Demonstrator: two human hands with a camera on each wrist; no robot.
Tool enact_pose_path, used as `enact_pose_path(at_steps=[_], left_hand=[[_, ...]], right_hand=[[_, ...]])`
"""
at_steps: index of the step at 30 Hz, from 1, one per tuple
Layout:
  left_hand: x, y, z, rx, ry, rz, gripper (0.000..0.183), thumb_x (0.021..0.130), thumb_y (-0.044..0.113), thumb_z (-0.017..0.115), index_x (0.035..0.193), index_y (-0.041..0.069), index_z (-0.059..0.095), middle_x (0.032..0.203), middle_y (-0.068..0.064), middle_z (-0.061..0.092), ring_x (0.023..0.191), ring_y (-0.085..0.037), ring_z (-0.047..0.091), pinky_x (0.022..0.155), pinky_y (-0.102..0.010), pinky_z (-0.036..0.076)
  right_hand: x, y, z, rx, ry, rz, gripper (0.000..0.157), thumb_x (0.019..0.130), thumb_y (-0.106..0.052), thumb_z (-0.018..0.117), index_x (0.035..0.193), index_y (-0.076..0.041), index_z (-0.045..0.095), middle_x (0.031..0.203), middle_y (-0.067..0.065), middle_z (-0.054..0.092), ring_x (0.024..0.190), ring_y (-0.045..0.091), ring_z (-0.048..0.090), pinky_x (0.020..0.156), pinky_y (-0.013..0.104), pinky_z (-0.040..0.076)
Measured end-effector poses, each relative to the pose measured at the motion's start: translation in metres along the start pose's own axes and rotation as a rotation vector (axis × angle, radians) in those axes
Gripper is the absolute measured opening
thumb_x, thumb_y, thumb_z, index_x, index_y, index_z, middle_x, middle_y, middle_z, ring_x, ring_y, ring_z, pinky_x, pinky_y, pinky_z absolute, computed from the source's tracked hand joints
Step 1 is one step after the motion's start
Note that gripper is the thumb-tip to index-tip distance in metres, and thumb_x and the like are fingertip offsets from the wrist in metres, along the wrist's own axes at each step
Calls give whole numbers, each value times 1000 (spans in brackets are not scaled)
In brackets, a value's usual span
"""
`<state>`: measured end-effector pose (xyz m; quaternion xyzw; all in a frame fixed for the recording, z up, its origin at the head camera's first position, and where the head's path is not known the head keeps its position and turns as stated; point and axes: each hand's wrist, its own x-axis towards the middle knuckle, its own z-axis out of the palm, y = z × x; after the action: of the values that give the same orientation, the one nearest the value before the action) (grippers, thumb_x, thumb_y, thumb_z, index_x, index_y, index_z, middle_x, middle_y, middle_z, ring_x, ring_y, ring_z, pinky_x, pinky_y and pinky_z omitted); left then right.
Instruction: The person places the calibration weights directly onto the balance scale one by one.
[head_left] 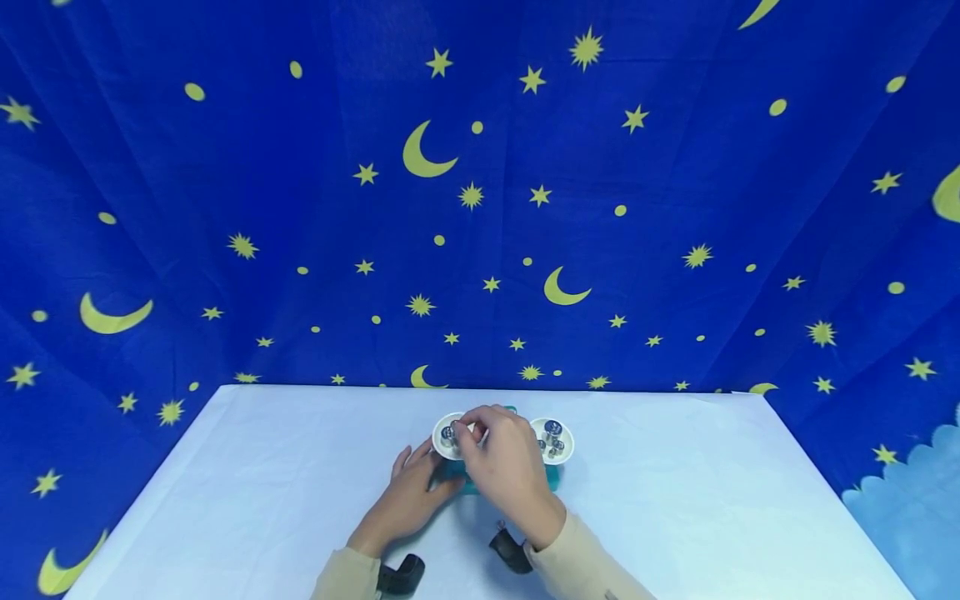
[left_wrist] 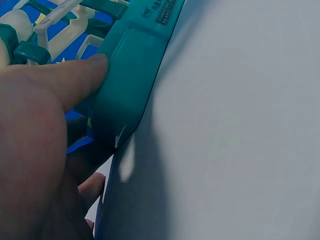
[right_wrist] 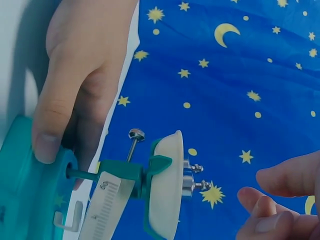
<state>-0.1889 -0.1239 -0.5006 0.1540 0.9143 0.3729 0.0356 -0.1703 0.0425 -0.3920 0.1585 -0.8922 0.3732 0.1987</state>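
Note:
A teal balance scale (left_wrist: 132, 75) stands on the table with two white pans. My left hand (head_left: 408, 500) grips its left end, the thumb (right_wrist: 47, 145) pressed on the teal base and the other fingers behind it. Small metal weights (right_wrist: 188, 185) stand in the left pan (head_left: 439, 447). My right hand (head_left: 512, 467) hovers over that pan, its loosely bent fingertips apart from the weights in the right wrist view and nothing showing between them. More metal weights (head_left: 553, 428) sit in the right pan (head_left: 567, 435).
A white cover lies over the table (head_left: 712, 500). Behind it hangs a blue cloth (head_left: 495, 233) with yellow moons and stars. Black wrist devices (head_left: 405, 575) are on both forearms. A metal-tipped adjusting screw (right_wrist: 136, 135) sticks up beside the pan's arm.

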Motion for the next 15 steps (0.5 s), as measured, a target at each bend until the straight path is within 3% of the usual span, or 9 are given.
enact_pose_path(at_steps=[15], left_hand=[[-2, 0, 1, -5, 19, 16, 71, 97, 45, 63, 150, 1, 45, 152, -16, 47, 148, -39, 29, 120, -64, 3]], right_hand=[[-17, 18, -11, 44, 13, -41, 4, 87, -11, 73, 84, -10, 75, 66, -12, 52, 53, -2, 42, 52, 19, 40]])
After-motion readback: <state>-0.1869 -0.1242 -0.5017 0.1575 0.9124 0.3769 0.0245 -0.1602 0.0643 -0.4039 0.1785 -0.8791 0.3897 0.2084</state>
